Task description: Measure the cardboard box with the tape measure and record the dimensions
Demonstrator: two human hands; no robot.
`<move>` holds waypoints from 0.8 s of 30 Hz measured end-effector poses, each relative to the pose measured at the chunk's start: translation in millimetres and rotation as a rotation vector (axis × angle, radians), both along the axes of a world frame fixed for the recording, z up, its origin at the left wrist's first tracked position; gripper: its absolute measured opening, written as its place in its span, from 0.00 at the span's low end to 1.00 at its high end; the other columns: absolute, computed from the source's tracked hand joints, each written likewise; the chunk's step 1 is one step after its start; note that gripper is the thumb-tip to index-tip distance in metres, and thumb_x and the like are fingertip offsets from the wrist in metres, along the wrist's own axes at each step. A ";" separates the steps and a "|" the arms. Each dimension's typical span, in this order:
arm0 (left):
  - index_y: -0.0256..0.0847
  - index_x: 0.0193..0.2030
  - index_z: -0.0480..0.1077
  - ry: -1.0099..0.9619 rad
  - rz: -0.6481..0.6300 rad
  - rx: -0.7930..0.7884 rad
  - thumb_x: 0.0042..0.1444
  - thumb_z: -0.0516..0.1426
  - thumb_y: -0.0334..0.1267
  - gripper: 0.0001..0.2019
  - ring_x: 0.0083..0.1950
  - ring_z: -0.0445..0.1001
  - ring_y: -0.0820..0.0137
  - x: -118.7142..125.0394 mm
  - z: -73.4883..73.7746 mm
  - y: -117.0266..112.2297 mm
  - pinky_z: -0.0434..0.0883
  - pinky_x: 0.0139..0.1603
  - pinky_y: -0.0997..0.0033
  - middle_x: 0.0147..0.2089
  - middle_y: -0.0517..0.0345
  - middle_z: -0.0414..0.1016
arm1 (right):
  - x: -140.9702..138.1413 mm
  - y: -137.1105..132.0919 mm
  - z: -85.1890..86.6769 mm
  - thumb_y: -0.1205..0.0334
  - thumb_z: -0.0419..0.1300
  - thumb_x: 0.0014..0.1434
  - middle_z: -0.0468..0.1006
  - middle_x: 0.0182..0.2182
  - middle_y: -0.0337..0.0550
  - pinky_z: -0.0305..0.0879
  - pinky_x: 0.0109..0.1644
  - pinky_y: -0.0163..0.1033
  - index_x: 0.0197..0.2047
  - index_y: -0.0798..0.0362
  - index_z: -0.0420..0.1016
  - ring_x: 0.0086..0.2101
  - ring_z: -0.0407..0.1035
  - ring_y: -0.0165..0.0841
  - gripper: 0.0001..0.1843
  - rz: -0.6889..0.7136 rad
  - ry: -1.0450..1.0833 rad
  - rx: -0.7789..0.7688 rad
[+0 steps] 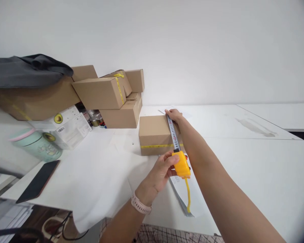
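A small cardboard box point(153, 133) with a strip of yellow tape lies on the white table point(243, 168). My left hand point(160, 173) is closed around a yellow tape measure case point(181, 164) at the box's near edge. The white blade point(172, 133) runs across the box top to its far edge. There my right hand point(174, 115) presses the blade's end down with its fingertips. A yellow wrist strap point(187, 195) hangs from the case.
Stacked cardboard boxes point(111, 96) stand at the back left, one under a dark garment point(27, 69). A white carton point(68, 126), a green cup point(38, 143) and a black phone point(39, 182) lie at the left. Paper sheets point(96, 182) cover the near table.
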State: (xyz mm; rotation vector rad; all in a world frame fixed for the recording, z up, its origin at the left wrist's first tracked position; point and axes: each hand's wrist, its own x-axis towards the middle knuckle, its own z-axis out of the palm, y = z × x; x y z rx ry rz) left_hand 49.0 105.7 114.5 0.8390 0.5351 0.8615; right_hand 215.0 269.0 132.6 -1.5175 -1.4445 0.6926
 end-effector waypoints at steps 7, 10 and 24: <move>0.35 0.42 0.73 0.012 0.029 -0.006 0.46 0.70 0.56 0.27 0.43 0.78 0.59 3.9 5.7 2.9 0.78 0.44 0.60 0.41 0.47 0.77 | -7.5 49.6 17.2 0.34 0.56 0.61 0.77 0.46 0.53 0.59 0.59 0.56 0.42 0.48 0.75 0.48 0.67 0.45 0.25 -0.106 -0.191 -0.144; 0.35 0.42 0.73 -0.009 0.039 -0.013 0.48 0.69 0.55 0.25 0.43 0.78 0.59 4.4 6.0 -1.9 0.78 0.43 0.60 0.41 0.48 0.78 | -7.6 63.6 21.7 0.36 0.57 0.61 0.77 0.42 0.51 0.60 0.58 0.56 0.40 0.48 0.75 0.48 0.66 0.45 0.22 -0.082 -0.235 -0.140; 0.36 0.47 0.73 0.108 0.103 0.088 0.47 0.70 0.51 0.26 0.44 0.77 0.63 -20.0 6.4 -9.8 0.75 0.41 0.67 0.46 0.48 0.77 | 10.8 36.7 23.7 0.31 0.53 0.62 0.80 0.48 0.48 0.65 0.58 0.52 0.47 0.46 0.76 0.48 0.71 0.43 0.28 0.003 0.159 -0.003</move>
